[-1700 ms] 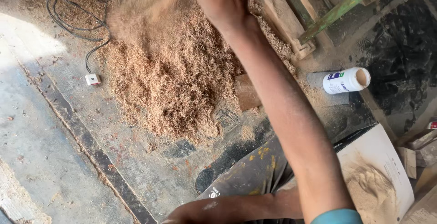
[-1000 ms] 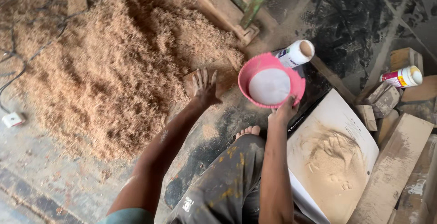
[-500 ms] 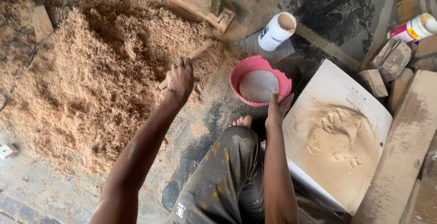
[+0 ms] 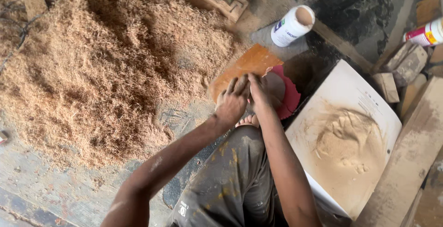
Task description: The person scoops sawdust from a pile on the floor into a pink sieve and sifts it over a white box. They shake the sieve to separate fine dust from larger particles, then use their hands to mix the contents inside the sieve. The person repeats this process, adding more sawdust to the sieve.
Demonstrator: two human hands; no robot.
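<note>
Together, the left hand (image 4: 233,101) and the right hand (image 4: 259,94) are brought over the near rim of a pink bowl (image 4: 287,98), which is set on the floor just ahead of a bent knee in dusty grey trousers (image 4: 240,176). Both hands are held palm down with the fingers stretched forward and only loosely curled; whether anything is pinched beneath them cannot be told, since the palms are turned away from the camera. The left fingertips are laid on an orange-brown sheet (image 4: 247,68), a thin ragged-edged piece that lies tilted across the far left of the bowl and hides part of it. It may be judged that the bowl is kept close to the body so that both arms can reach it without stretching.

The bowl itself is seen only in part: a bright pink rim at the right and a greyish, dusty inside, with its left side covered by the sheet and the hands.

To the left, a broad heap of wood shavings (image 4: 101,70) is spread over the floor, within reach of the left arm. To the right, a white board (image 4: 369,102) is laid flat, carrying a mound of fine tan powder (image 4: 348,146). Beyond the bowl, a white bottle (image 4: 290,26) lies on its side, its open mouth turned up and to the right, and a second bottle (image 4: 424,33) rests at the frame's right edge among wooden offcuts (image 4: 385,86).
</note>
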